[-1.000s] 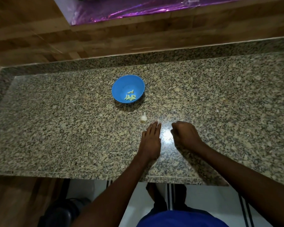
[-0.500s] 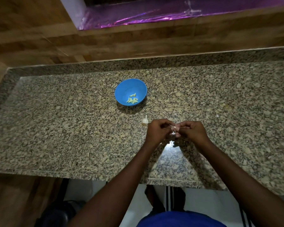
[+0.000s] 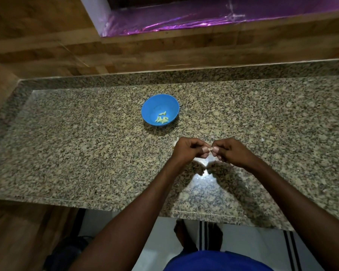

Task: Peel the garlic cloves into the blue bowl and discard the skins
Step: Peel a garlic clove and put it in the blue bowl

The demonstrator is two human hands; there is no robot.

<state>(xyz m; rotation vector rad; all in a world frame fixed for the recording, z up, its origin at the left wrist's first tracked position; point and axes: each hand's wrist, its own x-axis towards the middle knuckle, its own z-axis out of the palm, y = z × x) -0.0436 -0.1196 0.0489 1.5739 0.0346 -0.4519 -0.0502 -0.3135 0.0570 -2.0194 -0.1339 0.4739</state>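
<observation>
A small pale clove (image 3: 210,149) sits pinched between the two hands above the counter (image 3: 86,153), held at the fingertips where they meet; it is mostly hidden, so how much skin is on it cannot be told. The left hand (image 3: 188,150) is curled, thumb and fingers closed on the clove's left end, and the right hand (image 3: 230,152) is curled the same way on its right end, the knuckles of both raised and the two hands nearly touching. Just behind the left hand, partly covered by it, a second pale piece of garlic (image 3: 175,143) lies on the counter. The bowl (image 3: 151,106) stands farther back and a little left of the hands, well apart from them, with a few peeled yellowish cloves (image 3: 162,118) lying in its bottom toward the near right side. A small white scrap (image 3: 263,140) lies on the counter to the right of the right hand. A second ago the left hand lay flat on the counter with fingers straight and the right hand was a loose fist beside it, both down on the stone; half a second ago they had already come together and lifted with the clove between them, and now they hold that same pinch, the bowl and the loose garlic piece unmoved
</observation>
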